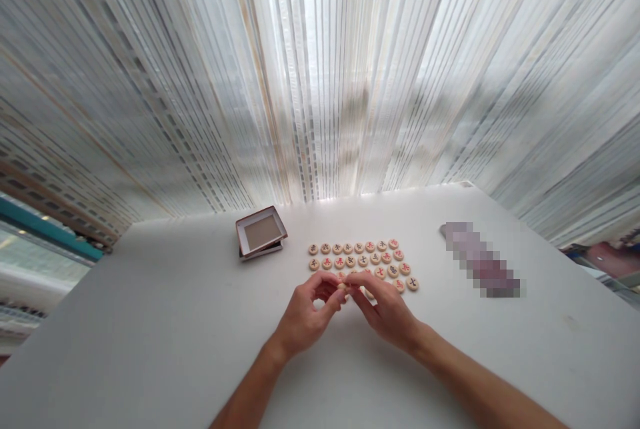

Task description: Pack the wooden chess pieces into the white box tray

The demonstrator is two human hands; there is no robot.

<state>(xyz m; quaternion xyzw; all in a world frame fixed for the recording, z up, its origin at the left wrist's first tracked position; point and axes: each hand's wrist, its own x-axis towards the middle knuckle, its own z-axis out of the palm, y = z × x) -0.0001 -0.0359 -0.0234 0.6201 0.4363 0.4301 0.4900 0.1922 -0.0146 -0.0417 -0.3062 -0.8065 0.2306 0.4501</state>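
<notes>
Round wooden Chinese chess pieces (pixel 363 260) with red and black characters lie in several rows on the white table (pixel 320 382). My left hand (pixel 303 314) is closed in a pinch at the near side of the rows, with a pale Chinese chess piece (pixel 342 287) at its fingertips. From the other side my right hand (pixel 387 309) pinches at the same piece, fingertips almost meeting those of the left. The fingers hide the piece's face and some pieces in the two nearest rows.
Left of the rows sits an open shallow box (pixel 261 232), one part tilted on the other. A blurred-out elongated object (pixel 483 261) lies to the right. A striped, sheer curtain (pixel 325 82) hangs along the table's far edge.
</notes>
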